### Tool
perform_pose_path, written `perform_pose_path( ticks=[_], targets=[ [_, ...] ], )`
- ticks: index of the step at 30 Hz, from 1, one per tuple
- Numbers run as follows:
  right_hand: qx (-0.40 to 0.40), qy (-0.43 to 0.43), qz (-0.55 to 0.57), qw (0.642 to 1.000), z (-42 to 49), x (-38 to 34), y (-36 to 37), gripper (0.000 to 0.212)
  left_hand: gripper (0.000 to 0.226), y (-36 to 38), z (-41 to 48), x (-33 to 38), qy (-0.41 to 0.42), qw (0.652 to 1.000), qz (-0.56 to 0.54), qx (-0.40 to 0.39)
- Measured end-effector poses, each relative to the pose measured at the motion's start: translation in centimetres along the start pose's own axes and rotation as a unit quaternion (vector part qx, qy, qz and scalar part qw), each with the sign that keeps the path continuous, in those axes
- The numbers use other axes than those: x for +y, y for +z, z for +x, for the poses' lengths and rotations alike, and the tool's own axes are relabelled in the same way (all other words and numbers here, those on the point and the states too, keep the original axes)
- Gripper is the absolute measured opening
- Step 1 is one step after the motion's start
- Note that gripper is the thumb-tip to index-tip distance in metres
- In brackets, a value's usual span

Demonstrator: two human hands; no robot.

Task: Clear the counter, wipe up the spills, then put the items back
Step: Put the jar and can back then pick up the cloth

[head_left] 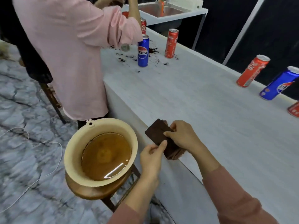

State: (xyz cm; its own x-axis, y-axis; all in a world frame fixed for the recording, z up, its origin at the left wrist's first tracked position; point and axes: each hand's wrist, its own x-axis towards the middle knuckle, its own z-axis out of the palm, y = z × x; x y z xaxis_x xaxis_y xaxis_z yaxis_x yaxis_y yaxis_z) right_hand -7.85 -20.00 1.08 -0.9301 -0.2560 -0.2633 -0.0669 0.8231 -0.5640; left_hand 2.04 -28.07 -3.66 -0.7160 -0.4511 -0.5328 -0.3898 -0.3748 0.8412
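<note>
Left hand point(152, 156) at the near edge of the white surface point(202, 110), thumb pressed against curled fingers, pinching the near-left side of a folded brown cloth point(157, 132). Right hand point(182, 136) just beyond it, fingers curled over the cloth's right side, gripping the top fold.

Cloth flat on the surface between the two hands, right at the edge. Long axis roughly along that edge: far end pointing away and to the left, near end tucked beneath the right wrist.

Just left of the hands and below the edge — a cream basin point(71, 151) on a round wooden stool point(90, 191), holding murky brown water point(105, 157).

Farther along the surface, dark crumbs of a spill point(127, 58) scattered round an upright blue Pepsi can point(143, 51). Red Coke can point(171, 43) upright just beyond. Behind both, a far Coke can point(143, 26), partly hidden by the arm of a person in a pink shirt point(64, 54) standing close against the surface.

Well apart, along the right side — a right-hand Coke can point(252, 71), a right-hand Pepsi can point(278, 84), and part of a red can point(294, 109) cut off by the frame.

At the far end, a steel sink point(161, 12).
</note>
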Motion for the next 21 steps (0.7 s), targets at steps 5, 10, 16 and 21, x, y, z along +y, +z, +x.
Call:
perform_pose_path(
  ticks=[5, 10, 16, 21],
  targets=[
    [-0.019, -0.1, 0.096, 0.99, -0.4, -3.8, 2.8, 0.021, 0.017, -3.4, 0.3, 1.3, 0.049, 0.994, -0.061, 0.072],
    [-0.149, -0.061, 0.267, 0.95, -0.3, -6.5, 6.8, 0.026, 0.015, -9.2, 0.2, 1.4, 0.095, 0.977, -0.074, 0.177],
    [-0.244, 0.059, 0.312, 0.916, -1.1, -4.3, 14.1, 0.027, 0.024, -12.8, 0.4, -2.9, 0.035, 0.969, 0.007, 0.245],
    [-0.212, 0.069, 0.289, 0.931, -2.7, -1.8, 17.0, 0.026, 0.026, -13.1, -0.2, -6.4, 0.016, 0.956, 0.065, 0.284]
  ],
)
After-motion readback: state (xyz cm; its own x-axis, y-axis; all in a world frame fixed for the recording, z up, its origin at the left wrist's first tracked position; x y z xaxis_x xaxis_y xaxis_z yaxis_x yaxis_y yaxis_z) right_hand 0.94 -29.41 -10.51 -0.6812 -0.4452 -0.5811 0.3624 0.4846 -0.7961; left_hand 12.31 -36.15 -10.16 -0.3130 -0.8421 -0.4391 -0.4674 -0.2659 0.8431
